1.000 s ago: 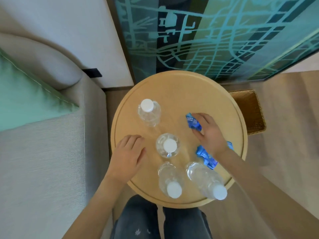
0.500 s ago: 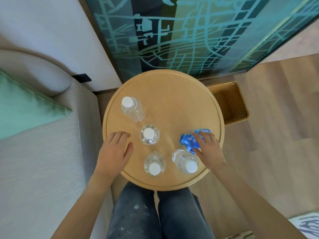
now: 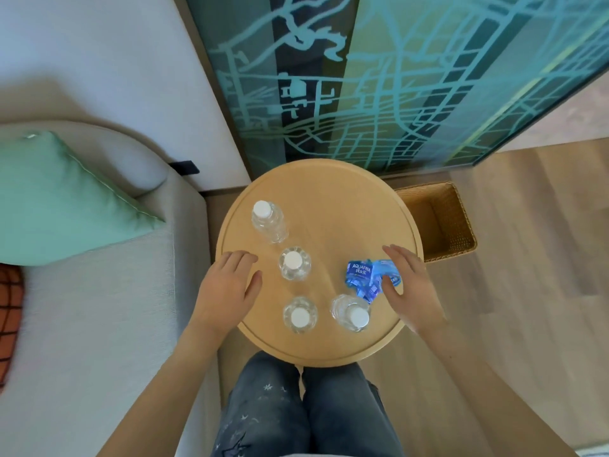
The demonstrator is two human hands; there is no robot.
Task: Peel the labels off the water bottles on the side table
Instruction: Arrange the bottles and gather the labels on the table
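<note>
A round wooden table [image 3: 329,199] between a grey sofa [image 3: 99,308] and a wicker basket [image 3: 441,222] carries four bare bottles [image 3: 294,268] and crumpled labels [image 3: 364,278]. The left hand [image 3: 224,291] and right hand [image 3: 412,288] lie over it, fingers [image 3: 237,262] loose, gripping nothing.

1. The labels [image 3: 361,275], at four o'clock on the table [image 3: 329,199], are partly hidden under the thumb of the right hand [image 3: 412,288]. The print below the brand name is too small to read.
2. The right hand is blurred at its edges, and whether its fingers touch the labels cannot be told.
3. The basket [image 3: 441,225], at three o'clock, has its left side hidden behind the table's rim.
4. The cushion [image 3: 59,206] and an orange checked thing [image 3: 10,321], at nine o'clock, are cut off by the left edge.
</note>
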